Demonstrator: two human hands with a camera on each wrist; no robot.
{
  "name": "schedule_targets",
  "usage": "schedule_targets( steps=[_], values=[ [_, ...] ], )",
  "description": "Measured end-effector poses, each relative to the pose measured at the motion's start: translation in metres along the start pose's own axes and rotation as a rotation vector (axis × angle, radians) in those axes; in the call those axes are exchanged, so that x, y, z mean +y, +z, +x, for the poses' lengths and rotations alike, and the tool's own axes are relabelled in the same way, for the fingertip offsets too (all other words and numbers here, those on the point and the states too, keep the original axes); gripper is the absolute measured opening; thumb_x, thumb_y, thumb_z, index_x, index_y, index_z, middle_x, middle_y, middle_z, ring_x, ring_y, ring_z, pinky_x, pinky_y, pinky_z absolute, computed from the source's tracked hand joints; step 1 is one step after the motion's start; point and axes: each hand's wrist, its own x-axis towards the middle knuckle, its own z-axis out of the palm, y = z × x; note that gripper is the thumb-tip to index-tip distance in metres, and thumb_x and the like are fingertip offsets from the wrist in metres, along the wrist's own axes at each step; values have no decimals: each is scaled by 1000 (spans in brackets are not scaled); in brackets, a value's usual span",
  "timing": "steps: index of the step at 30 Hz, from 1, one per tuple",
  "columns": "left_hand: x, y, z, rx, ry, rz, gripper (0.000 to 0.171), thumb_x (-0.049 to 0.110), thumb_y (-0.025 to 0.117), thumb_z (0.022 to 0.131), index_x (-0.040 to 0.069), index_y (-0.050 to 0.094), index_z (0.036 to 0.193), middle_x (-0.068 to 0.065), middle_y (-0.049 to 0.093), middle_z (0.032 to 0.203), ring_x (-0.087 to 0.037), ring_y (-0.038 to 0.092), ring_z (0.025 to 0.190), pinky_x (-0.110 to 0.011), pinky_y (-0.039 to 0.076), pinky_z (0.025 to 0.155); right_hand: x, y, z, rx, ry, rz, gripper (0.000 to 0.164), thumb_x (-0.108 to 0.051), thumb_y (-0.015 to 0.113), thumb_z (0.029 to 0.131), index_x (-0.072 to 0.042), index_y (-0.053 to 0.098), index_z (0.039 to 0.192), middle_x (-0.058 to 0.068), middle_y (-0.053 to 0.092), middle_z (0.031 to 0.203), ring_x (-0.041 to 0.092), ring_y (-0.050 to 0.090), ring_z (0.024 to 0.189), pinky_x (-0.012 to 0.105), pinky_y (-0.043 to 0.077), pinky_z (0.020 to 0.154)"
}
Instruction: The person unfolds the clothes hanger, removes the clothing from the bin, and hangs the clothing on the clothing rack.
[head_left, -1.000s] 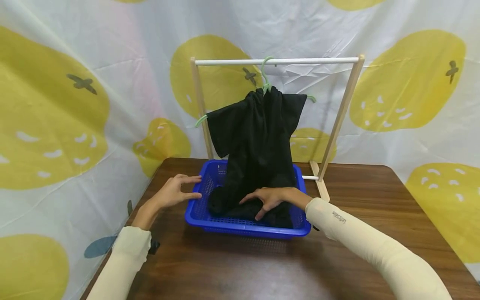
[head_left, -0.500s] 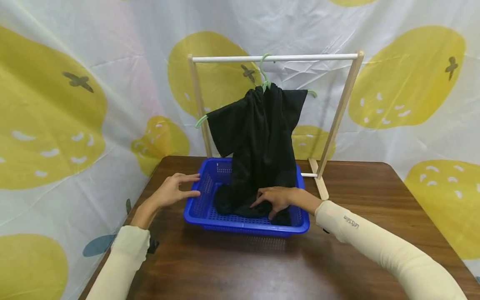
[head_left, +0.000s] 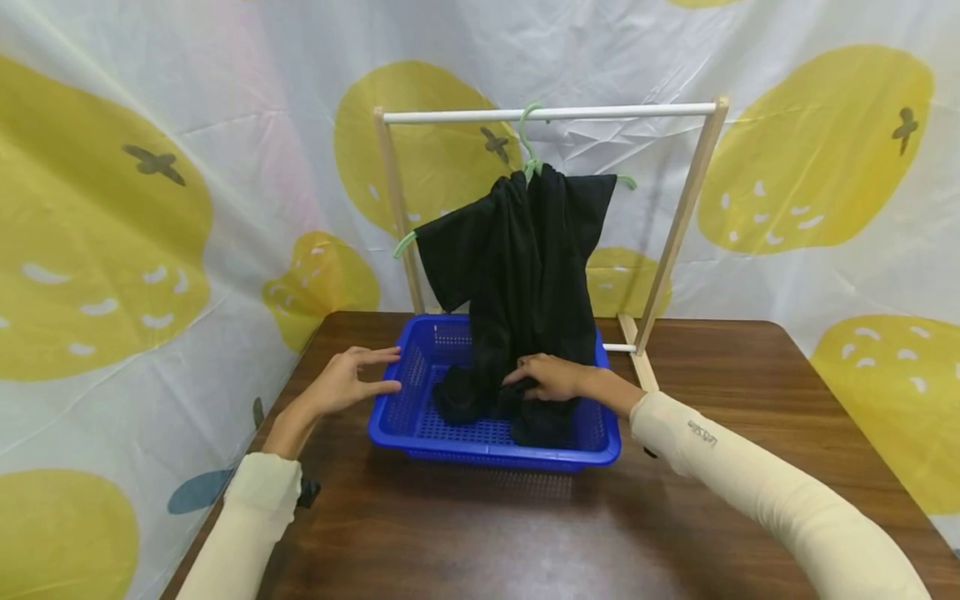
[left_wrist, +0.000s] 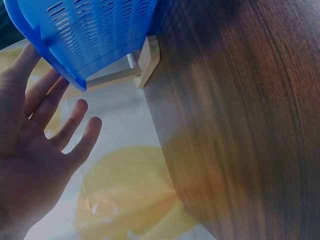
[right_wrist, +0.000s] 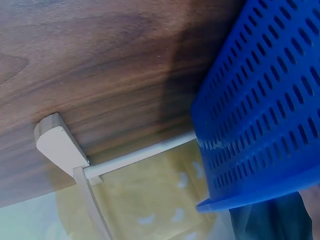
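Note:
A black short-sleeved shirt [head_left: 525, 258] hangs on a light green hanger [head_left: 528, 137], its lower part reaching down into the blue perforated basket [head_left: 480, 454]. Dark bunched cloth [head_left: 459, 396] lies on the basket floor; where it parts from the shirt is hard to make out. My right hand [head_left: 553, 377], inside the basket, pinches a fold of black cloth between thumb and fingers. At the basket's left rim, my left hand [head_left: 347, 382] has its fingers stretched out, and the left wrist view shows the fingertips [left_wrist: 30, 52] right at the blue edge.
Behind the basket stands a rack with wooden legs [head_left: 678, 225] and a white top bar [head_left: 622, 112] that carries the hanger. Everything rests on a brown wooden table [head_left: 720, 467]. A white curtain [head_left: 300, 150] with yellow fruit prints surrounds it.
My right hand has shifted slightly right and up, its spread fingers closing on a fold of cloth. The black cloth has drawn back from the basket's front left. My left hand stays at the rim.

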Motion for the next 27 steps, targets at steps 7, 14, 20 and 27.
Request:
schedule_targets(
  steps=[7, 14, 20, 27],
  values=[
    [-3, -1, -1, 5, 0, -12, 57, 32, 85, 88, 7, 69, 137, -3, 61, 147, -34, 54, 125, -58, 47, 98, 5, -13, 11, 119, -15, 15, 48, 5, 71, 92, 2, 62, 140, 19, 66, 118, 34, 63, 114, 50, 51, 100],
    [-5, -1, 0, 9, 10, -8, 57, 32, 85, 89, 7, 69, 137, -4, 61, 147, -34, 54, 125, -59, 47, 98, 16, -33, 19, 247, 2, -17, 56, 6, 70, 92, 5, 54, 146, 24, 65, 120, 39, 62, 113, 53, 51, 98],
    [-7, 0, -1, 9, 11, -2, 56, 31, 85, 89, 6, 69, 137, -3, 61, 147, -34, 54, 126, -59, 48, 98, 22, -57, 24, 262, 48, -23, 61, 6, 67, 95, 4, 46, 153, 31, 58, 138, 45, 58, 124, 57, 47, 104],
    [-6, -1, -1, 7, 8, -13, 57, 32, 85, 88, 7, 69, 137, -4, 61, 147, -34, 54, 124, -60, 48, 97, 35, -85, 35, 273, 95, -25, 66, 7, 65, 96, 2, 41, 157, 31, 50, 149, 42, 60, 122, 55, 47, 103]
  ],
)
